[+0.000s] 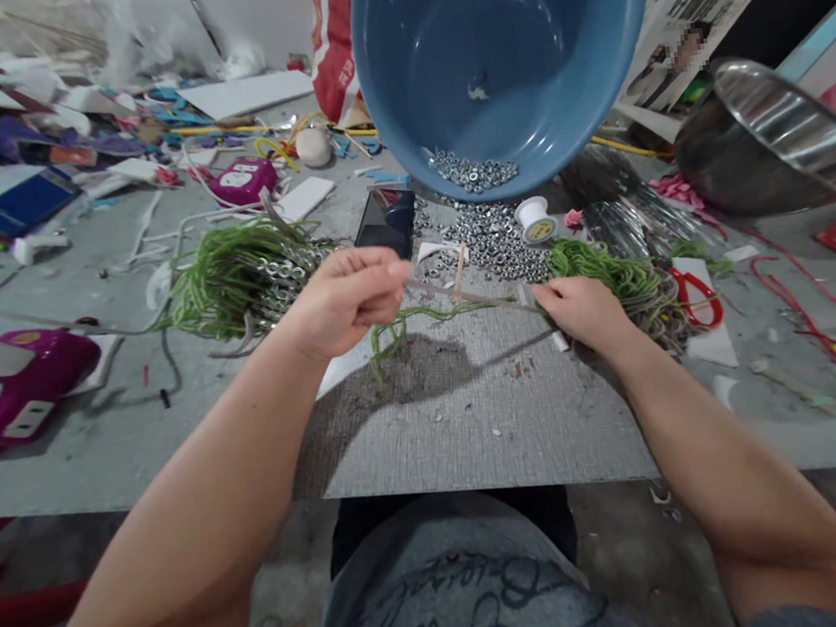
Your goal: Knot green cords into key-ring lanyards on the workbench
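Note:
My left hand (350,300) is closed in a pinch on one end of a thin greyish cord (483,297). My right hand (584,307) pinches the cord's other end, low over the table, beside a small white piece. The cord runs taut between the two hands. Below it a loose green cord (425,311) trails across the tabletop. Left of my left hand lies a bundle of green cords (215,284) with metal nuts threaded along them. Another green cord bundle (606,271) is just behind my right hand. A pile of metal nuts (492,242) spreads beyond the hands.
A large blue basin (423,57) tilts over the nuts, with more nuts inside. Near it are a phone (383,220) and a white spool (533,222). Red-handled scissors (702,301) and a metal bowl (719,146) stand right; a purple device (32,380) is left.

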`<state>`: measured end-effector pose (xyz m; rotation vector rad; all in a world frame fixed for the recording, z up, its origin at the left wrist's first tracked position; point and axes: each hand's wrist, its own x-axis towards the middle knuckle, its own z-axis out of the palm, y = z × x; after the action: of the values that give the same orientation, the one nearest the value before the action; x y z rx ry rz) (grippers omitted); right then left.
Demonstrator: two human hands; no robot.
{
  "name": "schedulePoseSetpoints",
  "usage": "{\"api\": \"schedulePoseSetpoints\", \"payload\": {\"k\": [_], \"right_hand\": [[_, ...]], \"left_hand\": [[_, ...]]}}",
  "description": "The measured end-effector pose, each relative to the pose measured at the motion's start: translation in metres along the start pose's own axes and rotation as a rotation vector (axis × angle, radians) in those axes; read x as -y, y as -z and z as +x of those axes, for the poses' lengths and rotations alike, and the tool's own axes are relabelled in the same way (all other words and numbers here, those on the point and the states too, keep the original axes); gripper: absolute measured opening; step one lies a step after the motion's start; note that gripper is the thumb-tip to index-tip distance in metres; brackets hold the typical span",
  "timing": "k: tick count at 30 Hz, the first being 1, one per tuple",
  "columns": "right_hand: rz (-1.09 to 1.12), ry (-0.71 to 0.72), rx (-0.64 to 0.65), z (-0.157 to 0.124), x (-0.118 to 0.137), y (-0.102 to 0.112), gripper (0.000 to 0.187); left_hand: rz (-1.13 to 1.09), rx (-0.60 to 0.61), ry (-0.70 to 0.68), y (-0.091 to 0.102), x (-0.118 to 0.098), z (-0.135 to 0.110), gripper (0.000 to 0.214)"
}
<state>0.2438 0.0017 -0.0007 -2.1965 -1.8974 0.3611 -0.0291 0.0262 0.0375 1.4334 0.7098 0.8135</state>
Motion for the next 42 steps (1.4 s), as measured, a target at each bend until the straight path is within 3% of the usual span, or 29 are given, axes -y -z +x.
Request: {"api": "schedulePoseSetpoints", "payload": {"k": [4, 6, 8, 11, 15, 18, 22, 27, 29, 32, 34, 37, 39, 42], "right_hand": [[-0.252, -0.094, 0.065, 0.0, -0.003, 0.007, 0.034], [-0.278, -0.095, 0.037, 0.0, -0.003, 0.008, 0.033], [-0.27, -0.09, -0.005, -0.002, -0.002, 0.007, 0.031], [-0.243, -0.035, -0.147, -0.006, 0.002, 0.005, 0.027], [-0.226, 0.298, -0.359, -0.008, 0.011, -0.006, 0.02], [-0.183, 0.523, -0.364, -0.003, 0.016, -0.02, 0.021], [-0.144, 0.518, -0.274, 0.006, 0.014, -0.033, 0.016], [-0.076, 0.522, -0.31, 0.007, 0.01, -0.03, 0.018], [0.006, 0.59, -0.385, 0.002, 0.013, -0.025, 0.018], [0.144, 0.751, -0.482, -0.011, 0.023, -0.017, 0.017], [0.215, 0.837, -0.504, -0.019, 0.029, -0.014, 0.015], [0.29, 0.838, -0.518, -0.022, 0.031, -0.014, 0.011], [0.333, 0.742, -0.55, -0.016, 0.025, -0.015, 0.011], [0.373, 0.561, -0.596, -0.002, 0.008, -0.016, 0.012]], "left_hand": [[0.506, 0.454, 0.15, -0.011, 0.003, -0.001, 0.028], [0.734, 0.558, 0.166, -0.017, 0.006, 0.0, 0.032], [0.924, 0.559, 0.172, -0.02, 0.009, 0.001, 0.033], [1.044, 0.544, 0.286, -0.021, 0.01, 0.0, 0.038], [1.085, 0.518, 0.39, -0.015, 0.006, 0.0, 0.046], [1.28, 0.441, 0.379, -0.011, 0.003, 0.001, 0.041], [1.469, 0.217, 0.327, -0.007, 0.002, 0.002, 0.029], [1.398, -0.158, 0.05, -0.008, 0.009, 0.003, 0.024], [1.307, -0.159, -0.109, -0.012, 0.014, 0.004, 0.028], [1.123, -0.022, -0.262, -0.024, 0.021, 0.005, 0.036], [0.978, 0.099, -0.269, -0.032, 0.023, 0.004, 0.037], [0.784, 0.234, -0.132, -0.037, 0.022, 0.002, 0.023], [0.659, 0.208, -0.04, -0.034, 0.019, 0.001, 0.024], [0.4, 0.011, 0.005, -0.022, 0.015, 0.001, 0.024]]}}
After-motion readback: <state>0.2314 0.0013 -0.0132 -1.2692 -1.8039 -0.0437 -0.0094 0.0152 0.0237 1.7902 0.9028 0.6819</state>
